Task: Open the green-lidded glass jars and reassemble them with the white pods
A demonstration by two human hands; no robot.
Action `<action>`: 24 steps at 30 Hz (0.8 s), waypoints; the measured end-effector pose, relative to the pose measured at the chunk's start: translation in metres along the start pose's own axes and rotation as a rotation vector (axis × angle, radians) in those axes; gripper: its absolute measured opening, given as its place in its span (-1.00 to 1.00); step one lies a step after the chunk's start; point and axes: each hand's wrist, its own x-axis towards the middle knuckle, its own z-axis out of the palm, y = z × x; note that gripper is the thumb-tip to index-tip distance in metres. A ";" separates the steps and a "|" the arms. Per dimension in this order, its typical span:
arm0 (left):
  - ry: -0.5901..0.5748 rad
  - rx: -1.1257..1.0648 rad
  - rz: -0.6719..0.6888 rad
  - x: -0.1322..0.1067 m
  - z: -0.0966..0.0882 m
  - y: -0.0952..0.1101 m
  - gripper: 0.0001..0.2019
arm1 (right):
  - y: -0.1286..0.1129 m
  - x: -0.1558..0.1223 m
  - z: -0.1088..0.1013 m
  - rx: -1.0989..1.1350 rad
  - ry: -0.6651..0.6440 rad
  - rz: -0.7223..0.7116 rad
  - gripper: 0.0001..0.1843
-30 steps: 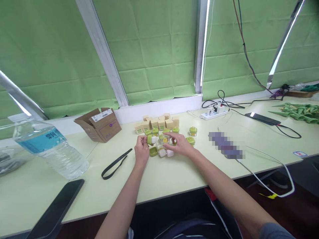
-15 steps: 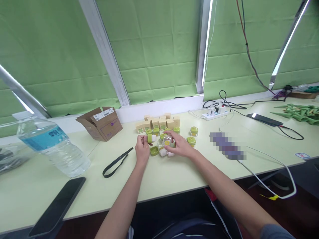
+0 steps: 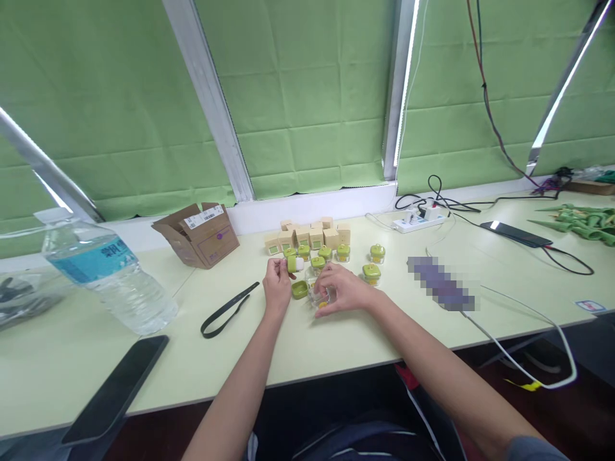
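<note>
I have a clear jar (image 3: 323, 304), apparently lidless, mid-table in my right hand's (image 3: 346, 289) grasp; my left hand (image 3: 277, 286) pinches a green-and-white piece (image 3: 294, 264). A loose green lid (image 3: 300, 290) lies between; farther right, two jars (image 3: 371, 274) already stand lidded.

Pale table (image 3: 298, 346): black strap (image 3: 225, 314), water bottle (image 3: 110, 278), cardboard carton (image 3: 211, 246) left of left hand (image 3: 277, 282); power strip (image 3: 419, 221) beyond and right of right hand (image 3: 346, 289); small tan boxes (image 3: 331, 237), green-lidded jars (image 3: 343, 253) beyond both.

Green lid (image 3: 291, 264), seemingly white block (image 3: 300, 264), clear container (image 3: 321, 300), tan boxes (image 3: 330, 238), brown carton (image 3: 210, 242), green blinds (image 3: 312, 102)
</note>
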 end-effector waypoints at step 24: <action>-0.013 0.004 0.002 0.000 0.000 0.001 -0.72 | -0.004 0.004 0.014 -0.022 -0.079 -0.064 -0.67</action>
